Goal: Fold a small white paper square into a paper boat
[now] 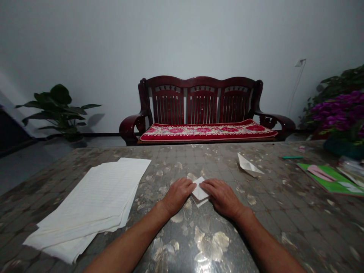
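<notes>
A small square of folded white paper lies on the table in front of me, its layers slightly parted along the near edge. My left hand closes on its left corner, thumb and fingers together. On the other side my right hand grips the right part, fingertips resting on the top layer. Both wrists are low over the tabletop. Beyond my right hand, apart from it, sits a folded paper boat. What the fingers do beneath the paper is hidden.
A loose stack of lined paper sheets covers the table's left side. To the right are a green pen, a green booklet and purple flowers. Behind the patterned table stands a dark wooden bench; a leafy plant is left.
</notes>
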